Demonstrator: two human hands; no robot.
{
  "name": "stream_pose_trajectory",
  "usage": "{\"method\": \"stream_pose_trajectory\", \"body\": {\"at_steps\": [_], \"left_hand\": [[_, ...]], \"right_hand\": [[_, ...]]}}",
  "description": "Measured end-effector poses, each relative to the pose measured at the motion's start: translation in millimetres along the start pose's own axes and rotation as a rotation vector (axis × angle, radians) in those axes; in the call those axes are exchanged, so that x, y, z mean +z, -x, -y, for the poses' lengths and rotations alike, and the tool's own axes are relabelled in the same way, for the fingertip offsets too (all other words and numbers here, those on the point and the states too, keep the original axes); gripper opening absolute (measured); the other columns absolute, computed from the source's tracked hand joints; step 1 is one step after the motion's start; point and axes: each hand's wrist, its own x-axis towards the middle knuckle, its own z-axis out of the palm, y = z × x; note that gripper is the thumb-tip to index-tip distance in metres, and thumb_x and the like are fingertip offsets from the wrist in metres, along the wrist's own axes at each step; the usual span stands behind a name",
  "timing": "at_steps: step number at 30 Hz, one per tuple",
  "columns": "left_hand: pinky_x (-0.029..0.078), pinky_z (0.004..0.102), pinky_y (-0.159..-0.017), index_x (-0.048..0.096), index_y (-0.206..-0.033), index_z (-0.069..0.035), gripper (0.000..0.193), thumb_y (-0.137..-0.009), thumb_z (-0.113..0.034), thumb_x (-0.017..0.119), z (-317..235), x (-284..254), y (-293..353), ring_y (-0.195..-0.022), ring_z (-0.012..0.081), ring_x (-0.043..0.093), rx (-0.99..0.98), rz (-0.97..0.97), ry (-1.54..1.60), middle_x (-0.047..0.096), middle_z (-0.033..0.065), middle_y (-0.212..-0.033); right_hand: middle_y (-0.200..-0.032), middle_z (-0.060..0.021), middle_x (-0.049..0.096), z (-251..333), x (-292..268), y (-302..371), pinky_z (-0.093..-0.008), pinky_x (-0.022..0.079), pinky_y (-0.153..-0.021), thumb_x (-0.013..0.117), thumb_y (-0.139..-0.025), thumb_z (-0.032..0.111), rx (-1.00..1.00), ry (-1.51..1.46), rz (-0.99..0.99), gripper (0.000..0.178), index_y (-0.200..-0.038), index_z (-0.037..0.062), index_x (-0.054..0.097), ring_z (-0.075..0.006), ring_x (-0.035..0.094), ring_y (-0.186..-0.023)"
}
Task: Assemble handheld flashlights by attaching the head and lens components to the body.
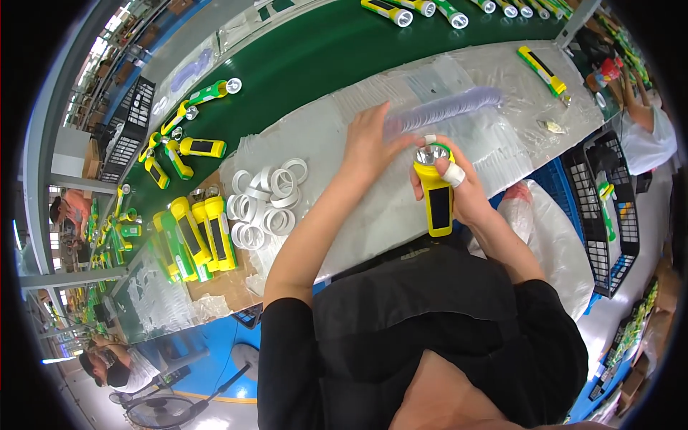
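Beyond your hands runs the green belt [301, 93], with the plastic-covered bench [351, 236] beneath them. The row of clear discs [451, 107] lies just past your left hand [365, 147] — its thumb and fingers spread, contact unclear. Your right hand [469, 193] grips the yellow flashlight [438, 204] round its head, lens end up. White rings [266, 203] lie left of your hands. This looks like a head-fitting step; taking a disc would call for a light pinch — flashlight steady.
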Motion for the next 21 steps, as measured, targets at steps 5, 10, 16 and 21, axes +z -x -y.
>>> {"method": "stream_pose_trajectory", "body": {"at_steps": [5,10,16,21], "left_hand": [[0.045,0.041,-0.091,0.059,-0.123,-0.003,0.055,-0.077,-0.028,0.078,25.3,14.3,2.5,-0.108,0.0326,0.056,0.061,0.057,-0.043,0.062,0.0146,-0.117],[0.044,0.0358,-0.089,0.062,-0.121,-0.004,0.047,-0.081,-0.023,0.074,-2.7,-25.4,8.2,-0.104,0.0287,0.054,-0.081,0.029,0.227,0.062,0.0113,-0.111],[0.042,0.0352,-0.088,0.062,-0.127,-0.006,0.037,-0.094,-0.021,0.055,-57.4,-76.2,34.1,-0.102,0.028,0.051,0.242,0.004,0.19,0.057,0.0129,-0.114],[0.041,0.0408,-0.094,0.064,-0.121,-0.001,0.036,-0.098,-0.02,0.044,-51.1,-83.0,55.0,-0.108,0.0322,0.052,0.306,-0.045,0.211,0.058,0.0152,-0.117]], "right_hand": [[-0.082,-0.0137,0.056,3.0,-6.8,1.8,-0.0307,0.045,-0.065,0.058,-0.092,0.049,0.017,-0.018,0.006,0.059,-0.129,0.0053,0.045,-0.0202,0.056,-0.068],[-0.082,-0.0137,0.057,4.3,-4.5,-2.5,-0.0305,0.045,-0.065,0.059,-0.092,0.048,0.04,-0.004,0.015,0.059,-0.128,0.0031,0.046,-0.0199,0.057,-0.068],[-0.092,-0.0087,0.061,6.6,22.9,-8.0,-0.0301,0.051,-0.065,0.06,-0.096,0.025,0.043,-0.04,0.155,0.041,-0.127,0.0014,0.048,-0.016,0.062,-0.075],[-0.092,-0.0092,0.06,-3.8,38.3,-12.9,-0.0293,0.05,-0.064,0.058,-0.096,0.025,0.109,0.024,0.264,0.036,-0.123,0.0021,0.049,-0.0155,0.062,-0.075]]}}
